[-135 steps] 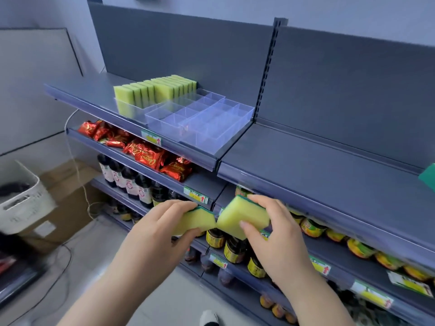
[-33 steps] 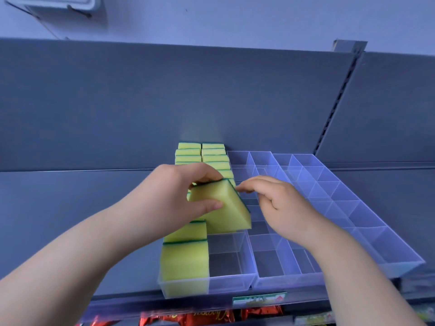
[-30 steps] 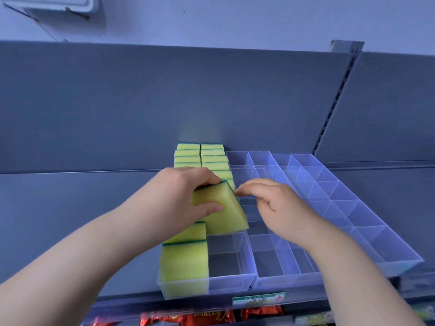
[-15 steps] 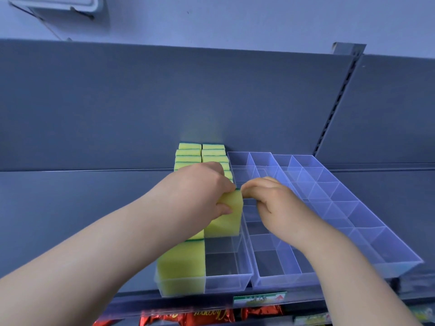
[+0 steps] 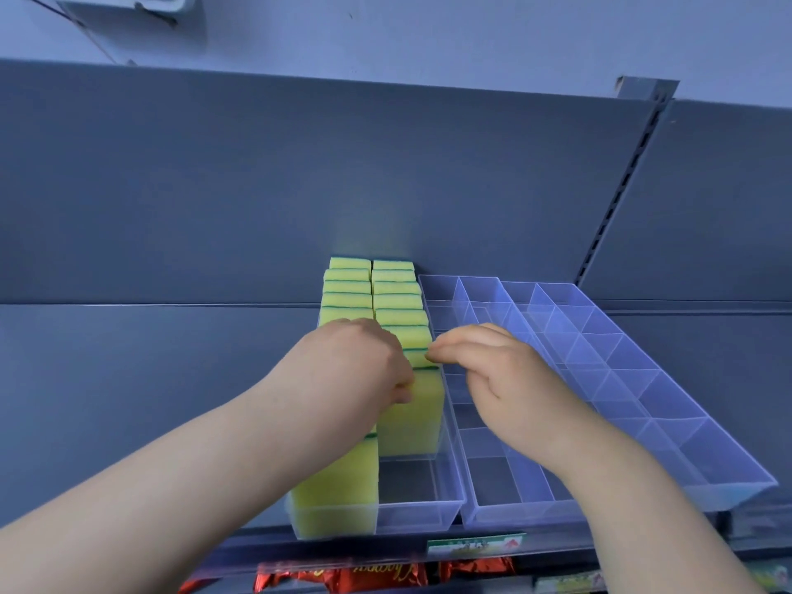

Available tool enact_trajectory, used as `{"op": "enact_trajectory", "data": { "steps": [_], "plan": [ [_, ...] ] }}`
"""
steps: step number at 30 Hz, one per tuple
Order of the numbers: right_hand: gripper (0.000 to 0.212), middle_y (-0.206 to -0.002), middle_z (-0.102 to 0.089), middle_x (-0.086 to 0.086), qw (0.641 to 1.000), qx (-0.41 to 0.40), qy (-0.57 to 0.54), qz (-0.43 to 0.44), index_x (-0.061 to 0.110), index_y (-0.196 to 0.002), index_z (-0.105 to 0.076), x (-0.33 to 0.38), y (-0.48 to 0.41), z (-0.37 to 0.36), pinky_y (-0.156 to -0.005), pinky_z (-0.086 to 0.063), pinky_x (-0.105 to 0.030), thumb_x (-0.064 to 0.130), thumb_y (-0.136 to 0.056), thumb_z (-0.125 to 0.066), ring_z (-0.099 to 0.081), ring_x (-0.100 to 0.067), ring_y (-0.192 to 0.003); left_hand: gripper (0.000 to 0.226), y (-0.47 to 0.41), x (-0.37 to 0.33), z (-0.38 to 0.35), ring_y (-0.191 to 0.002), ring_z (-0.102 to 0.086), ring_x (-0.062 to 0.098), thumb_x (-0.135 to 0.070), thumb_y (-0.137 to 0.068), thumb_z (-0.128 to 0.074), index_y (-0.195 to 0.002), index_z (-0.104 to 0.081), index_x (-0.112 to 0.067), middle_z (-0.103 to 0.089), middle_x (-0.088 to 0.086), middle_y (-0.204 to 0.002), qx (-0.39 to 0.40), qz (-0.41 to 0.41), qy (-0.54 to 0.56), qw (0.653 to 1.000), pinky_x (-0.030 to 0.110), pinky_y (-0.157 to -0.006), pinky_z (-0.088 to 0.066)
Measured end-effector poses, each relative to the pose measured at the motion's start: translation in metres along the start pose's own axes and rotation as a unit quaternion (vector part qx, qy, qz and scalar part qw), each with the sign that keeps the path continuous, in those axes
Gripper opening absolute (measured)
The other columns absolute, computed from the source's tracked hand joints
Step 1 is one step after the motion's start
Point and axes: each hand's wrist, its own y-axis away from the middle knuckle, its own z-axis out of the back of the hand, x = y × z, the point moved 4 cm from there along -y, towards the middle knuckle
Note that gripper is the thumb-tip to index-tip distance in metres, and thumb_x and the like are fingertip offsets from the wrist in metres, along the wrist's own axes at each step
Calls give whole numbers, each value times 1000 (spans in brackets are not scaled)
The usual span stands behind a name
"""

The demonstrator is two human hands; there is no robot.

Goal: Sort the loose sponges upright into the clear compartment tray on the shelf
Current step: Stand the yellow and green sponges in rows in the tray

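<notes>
A blue-grey back panel point(image 5: 214, 186) rose behind the shelf point(image 5: 128, 379), split at the right by a slotted upright point(image 5: 621, 199). Above ran a pale, evenly lit wall point(image 5: 428, 27) with a white fixture point(image 5: 107, 4), perhaps a lamp, cut off top left. A green label point(image 5: 475, 546) sat on the shelf's front edge, with red packets point(image 5: 343, 578) below.

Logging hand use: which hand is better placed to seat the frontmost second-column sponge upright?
Probably left. The left hand grips that sponge, thumb on its front face; the right hand only meets its top corner with fingertips.
</notes>
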Motion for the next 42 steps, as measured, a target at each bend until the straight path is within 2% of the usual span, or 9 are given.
{"op": "enact_trajectory", "data": {
  "steps": [4,9,15,19,23,29,33,37,42],
  "plan": [
    [57,-116,-59,10,1000,24,3,1,14,-113,-65,8,1,-5,-94,-23,0,3,-76,-24,-40,0,-110,30,-9,5,-11,-109,-48,19,-34,-99,-39,-113,-62,-23,-61,-5,-113,14,-14,-5,1000,29,-90,-42],
    [58,-117,-58,10,1000,15,21,-8,17,-115,-65,9,4,-9,-98,-32,-14,6,-76,-23,-42,-3,-112,27,-8,4,-12,-106,-47,18,-35,-97,-42,-109,-63,-23,-60,-3,-104,-45,-34,46,997,28,-87,-39],
    [55,-121,-58,8,999,-17,36,-31,17,-117,-63,16,15,-9,-97,-25,-8,8,-78,-25,-41,-1,-114,26,1,4,-11,-99,-52,21,-36,-94,-48,-108,-65,-23,-63,-4,-101,-113,-54,88,988,32,-84,-42],
    [50,-119,-57,10,998,-39,32,-30,18,-115,-64,22,31,2,-97,-33,-14,10,-80,-29,-45,-3,-114,34,15,-9,4,-69,-61,21,-41,-85,-42,-85,-73,-26,-67,-7,-73,-193,-60,50,978,31,-60,-49],
    [41,-117,-58,12,996,-71,47,-32,19,-114,-64,19,58,28,-94,-39,-20,10,-86,-36,-51,-7,-111,40,23,-40,11,-65,-62,19,-42,-82,-36,-84,-73,-28,-66,-9,-70,-237,-47,40,970,29,-55,-50],
    [31,-116,-50,20,988,-95,75,-98,20,-116,-63,-7,148,77,-98,-33,-16,8,-92,-49,-47,0,-113,41,21,-137,6,-66,-63,21,-42,-80,-36,-88,-71,-23,-67,-6,-73,-239,-65,72,966,31,-55,-52],
    [30,-115,-50,20,976,-100,94,-170,19,-115,-64,-35,248,109,-98,-36,-20,10,-90,-52,-47,1,-110,39,16,-237,-9,-67,-64,19,-41,-79,-37,-91,-71,-24,-68,-7,-76,-226,-103,120,961,30,-53,-53],
    [29,-119,-54,15,952,-92,108,-270,21,-116,-64,-65,367,132,-97,-29,-11,17,-91,-49,-45,3,-110,39,13,-350,-41,-69,-65,17,-40,-76,-38,-93,-70,-27,-68,-8,-79,-178,-152,161,959,25,-54,-52],
    [29,-111,-65,0,904,-105,112,-400,13,-107,-68,-91,492,156,-94,-31,-12,16,-81,-55,-60,-18,-104,41,20,-453,-69,-70,-67,15,-43,-74,-38,-94,-71,-29,-69,-11,-82,-124,-199,183,955,24,-51,-52]
  ]
}}
